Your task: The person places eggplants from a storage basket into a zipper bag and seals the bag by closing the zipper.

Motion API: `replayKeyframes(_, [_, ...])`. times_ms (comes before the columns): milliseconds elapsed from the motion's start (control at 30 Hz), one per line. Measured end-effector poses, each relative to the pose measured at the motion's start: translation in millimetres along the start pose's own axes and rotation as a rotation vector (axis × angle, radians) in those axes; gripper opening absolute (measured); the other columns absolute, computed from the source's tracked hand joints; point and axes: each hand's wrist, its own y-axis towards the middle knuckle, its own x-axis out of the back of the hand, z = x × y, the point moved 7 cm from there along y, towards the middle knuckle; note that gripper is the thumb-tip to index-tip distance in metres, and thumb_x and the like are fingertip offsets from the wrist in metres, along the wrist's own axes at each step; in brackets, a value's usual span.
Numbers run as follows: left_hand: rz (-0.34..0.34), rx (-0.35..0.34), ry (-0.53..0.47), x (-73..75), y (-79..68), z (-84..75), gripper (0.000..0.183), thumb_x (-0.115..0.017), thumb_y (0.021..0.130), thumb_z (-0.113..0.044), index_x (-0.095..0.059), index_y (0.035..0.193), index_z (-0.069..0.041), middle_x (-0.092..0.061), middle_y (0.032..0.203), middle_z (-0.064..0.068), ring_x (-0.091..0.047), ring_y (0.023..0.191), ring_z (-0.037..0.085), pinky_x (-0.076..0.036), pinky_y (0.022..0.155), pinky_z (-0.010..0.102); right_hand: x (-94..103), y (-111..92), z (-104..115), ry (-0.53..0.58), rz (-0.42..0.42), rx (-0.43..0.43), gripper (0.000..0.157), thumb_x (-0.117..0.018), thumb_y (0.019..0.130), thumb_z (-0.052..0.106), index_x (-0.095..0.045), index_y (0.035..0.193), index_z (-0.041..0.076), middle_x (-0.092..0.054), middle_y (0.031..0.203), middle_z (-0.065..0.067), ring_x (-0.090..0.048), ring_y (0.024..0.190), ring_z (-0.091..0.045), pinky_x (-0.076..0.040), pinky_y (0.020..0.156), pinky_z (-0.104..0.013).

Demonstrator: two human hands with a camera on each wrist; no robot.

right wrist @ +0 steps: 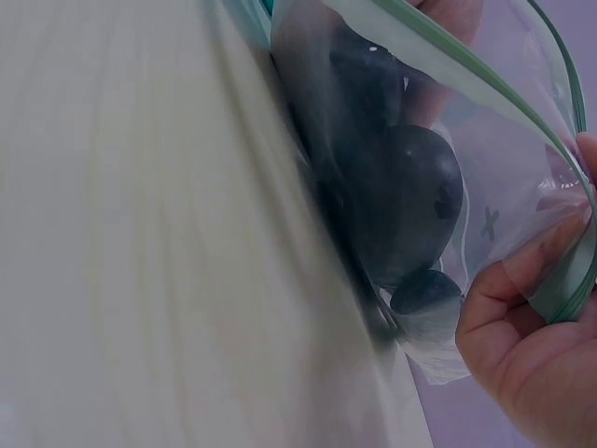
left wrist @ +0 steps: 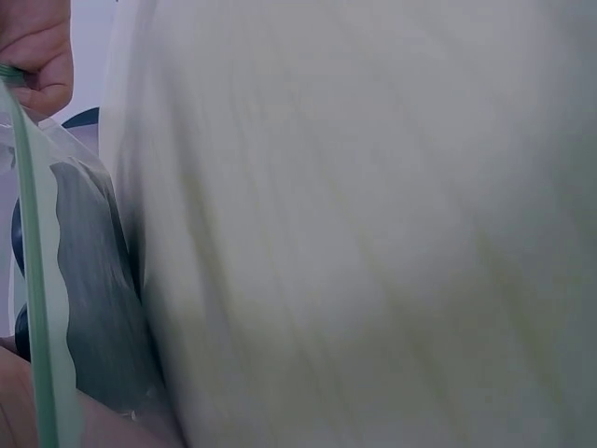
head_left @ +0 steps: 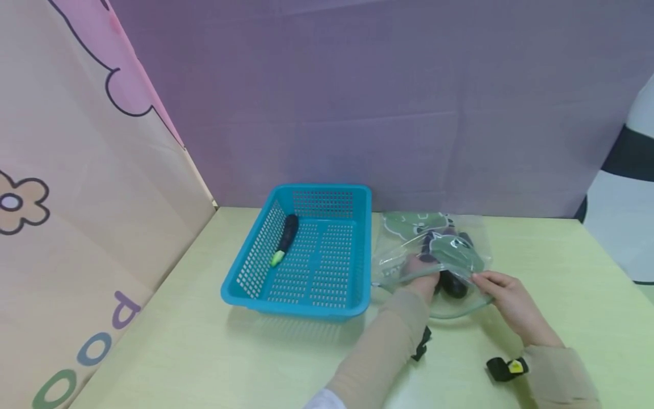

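A clear zip bag [head_left: 457, 309] with green printing and a green zip edge lies on the table to the basket's right. Several dark purple eggplants [head_left: 453, 286] are inside it; the right wrist view shows the eggplants [right wrist: 410, 205] through the plastic. My left hand [head_left: 422, 278] reaches through the bag's mouth, beside the eggplants. Plastic and the eggplants cover its fingers, so their grip cannot be made out. With thumb and fingers, my right hand [head_left: 506, 295] pinches the bag's green edge at the right. The right hand [right wrist: 522, 355] holds that edge raised.
A blue perforated basket [head_left: 296, 308] stands left of the bag, close to it. One dark eggplant [head_left: 288, 234] with a pale green end lies along its left side. Behind the pale table [head_left: 168, 346] rises a purple cloth [head_left: 327, 113], with a printed cloth at the left.
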Motion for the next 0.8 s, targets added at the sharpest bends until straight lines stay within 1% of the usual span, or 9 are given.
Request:
replayKeyframes(133, [-0.020,0.015,0.047,-1.1,1.8,0.3,0.035,-0.072,0.071,-0.014,-0.062,0.104,-0.014,-0.065,0.092,0.007,-0.063,0.085,0.023,-0.053,0.082,0.039,-0.3,-0.6,1.9,0.020,-0.004,0.010,0.022,-0.052,0.095,0.020,-0.068,0.083,0.031,-0.056,0.075,0.019,-0.051,0.074,0.004,-0.046,0.066,-0.013])
replayKeyframes(233, [-0.028,0.014,0.081,-1.8,3.4,0.5,0.038,-0.071,0.070,-0.011,-0.061,0.107,-0.012,-0.065,0.093,0.009,-0.063,0.085,0.024,-0.054,0.080,0.038,-0.5,-0.7,2.6,0.019,-0.009,0.010,0.022,-0.052,0.095,0.020,-0.068,0.084,0.030,-0.056,0.075,0.019,-0.051,0.074,0.004,-0.046,0.067,-0.013])
replayKeyframes(300, [-0.029,0.015,0.096,-2.2,4.3,1.1,0.041,-0.071,0.071,-0.012,-0.061,0.110,-0.011,-0.065,0.095,0.011,-0.063,0.086,0.025,-0.054,0.081,0.038,-0.4,-0.3,2.4,0.012,-0.010,0.009,0.022,-0.052,0.095,0.020,-0.068,0.084,0.030,-0.056,0.075,0.019,-0.051,0.074,0.004,-0.046,0.067,-0.012])
replayKeyframes(400, [-0.019,0.021,0.122,-2.2,4.9,2.2,0.044,-0.071,0.073,-0.016,-0.059,0.115,-0.012,-0.065,0.096,0.012,-0.063,0.087,0.026,-0.054,0.081,0.039,0.0,0.3,1.5,0.001,-0.012,0.001,0.024,-0.052,0.095,0.019,-0.068,0.083,0.032,-0.055,0.075,0.020,-0.050,0.074,0.004,-0.045,0.066,-0.013])
replayKeyframes(533, [-0.007,0.022,0.129,-2.4,5.2,2.7,0.040,-0.069,0.075,-0.018,-0.060,0.113,-0.012,-0.065,0.090,0.011,-0.063,0.083,0.026,-0.054,0.079,0.040,-0.1,1.0,-0.2,0.028,-0.012,-0.009,0.027,-0.052,0.095,0.016,-0.067,0.082,0.034,-0.056,0.075,0.019,-0.050,0.073,0.004,-0.045,0.065,-0.012])
replayKeyframes(667, [-0.026,-0.002,0.140,-1.2,5.6,0.6,0.039,-0.070,0.074,-0.018,-0.062,0.110,-0.009,-0.065,0.090,0.012,-0.063,0.085,0.026,-0.053,0.083,0.039,-0.5,0.9,-0.1,0.046,-0.008,-0.007,0.027,-0.052,0.095,0.015,-0.068,0.083,0.033,-0.057,0.076,0.019,-0.051,0.073,0.004,-0.046,0.066,-0.012])
replayKeyframes(800, [-0.035,-0.001,0.147,-0.2,6.5,1.0,0.044,-0.071,0.072,-0.019,-0.061,0.113,-0.008,-0.065,0.096,0.013,-0.063,0.091,0.028,-0.051,0.088,0.039,-1.2,-0.2,0.4,0.012,-0.006,-0.008,0.024,-0.051,0.095,0.019,-0.067,0.084,0.034,-0.056,0.077,0.021,-0.051,0.075,0.005,-0.046,0.067,-0.012])
